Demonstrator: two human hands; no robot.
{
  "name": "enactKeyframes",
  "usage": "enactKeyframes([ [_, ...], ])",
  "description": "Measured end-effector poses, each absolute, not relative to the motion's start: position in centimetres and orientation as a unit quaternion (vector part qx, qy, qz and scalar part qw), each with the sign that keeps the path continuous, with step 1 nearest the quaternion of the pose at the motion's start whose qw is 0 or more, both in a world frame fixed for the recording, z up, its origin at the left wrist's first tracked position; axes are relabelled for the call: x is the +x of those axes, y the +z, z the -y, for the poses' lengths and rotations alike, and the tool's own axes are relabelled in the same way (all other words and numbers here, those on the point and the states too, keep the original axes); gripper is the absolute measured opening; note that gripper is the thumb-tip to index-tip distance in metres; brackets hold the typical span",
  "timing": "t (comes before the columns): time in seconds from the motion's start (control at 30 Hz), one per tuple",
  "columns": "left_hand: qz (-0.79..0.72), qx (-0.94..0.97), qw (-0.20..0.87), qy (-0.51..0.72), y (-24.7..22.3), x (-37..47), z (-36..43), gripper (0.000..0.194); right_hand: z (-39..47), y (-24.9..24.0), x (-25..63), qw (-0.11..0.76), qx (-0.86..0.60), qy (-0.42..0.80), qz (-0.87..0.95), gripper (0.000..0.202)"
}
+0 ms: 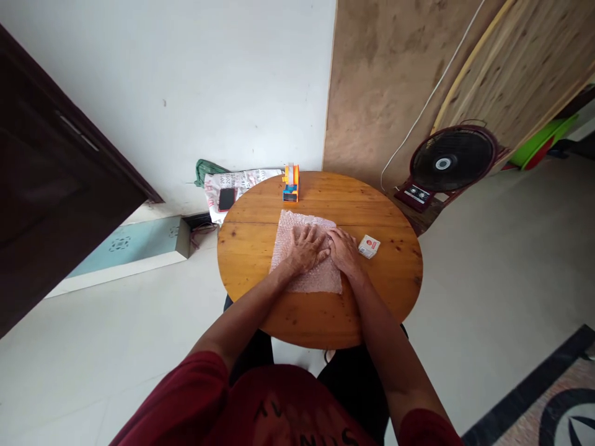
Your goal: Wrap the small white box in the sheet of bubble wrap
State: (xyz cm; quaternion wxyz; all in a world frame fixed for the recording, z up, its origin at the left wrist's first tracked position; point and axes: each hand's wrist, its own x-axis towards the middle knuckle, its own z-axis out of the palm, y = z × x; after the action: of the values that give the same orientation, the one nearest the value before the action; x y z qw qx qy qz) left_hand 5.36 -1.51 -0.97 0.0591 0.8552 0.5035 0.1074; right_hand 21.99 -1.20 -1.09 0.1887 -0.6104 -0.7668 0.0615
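A pinkish sheet of bubble wrap [318, 282] lies flat on the round wooden table [381, 204]. My left hand [304, 249] rests on its middle, palm down with the fingers spread. At the sheet's right edge is my right hand [344, 249], its fingers bent a little and apart, touching the wrap. A small white box with red print [369, 246] sits just right of my right hand. Near the table's back edge stands an orange and blue tape dispenser [291, 184] with a roll of tape on it.
Behind the table's back left edge, a dark phone-like object [227, 199] lies on a printed white sack [246, 179]. A dark red fan [450, 160] stands at the back right, near a hanging white cord [430, 99]. A white wall rises behind.
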Motion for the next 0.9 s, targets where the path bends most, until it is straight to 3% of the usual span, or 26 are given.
enactKeyframes([
  [0.5, -0.495, 0.866, 0.054, 0.056, -1.7, 5.2, 1.2, 0.066, 3.2, 4.6, 16.5, 0.105, -0.505, 0.065, 0.854, 0.034],
  [0.73, -0.512, 0.854, 0.076, 0.061, -1.5, 5.6, 1.3, 0.059, 0.3, 1.5, 16.0, 0.171, -0.512, 0.094, 0.837, 0.042],
  [0.9, -0.514, 0.846, 0.095, 0.108, -1.0, 5.6, 1.3, 0.068, -1.6, -1.1, 19.3, 0.209, -0.598, 0.072, 0.771, 0.051],
])
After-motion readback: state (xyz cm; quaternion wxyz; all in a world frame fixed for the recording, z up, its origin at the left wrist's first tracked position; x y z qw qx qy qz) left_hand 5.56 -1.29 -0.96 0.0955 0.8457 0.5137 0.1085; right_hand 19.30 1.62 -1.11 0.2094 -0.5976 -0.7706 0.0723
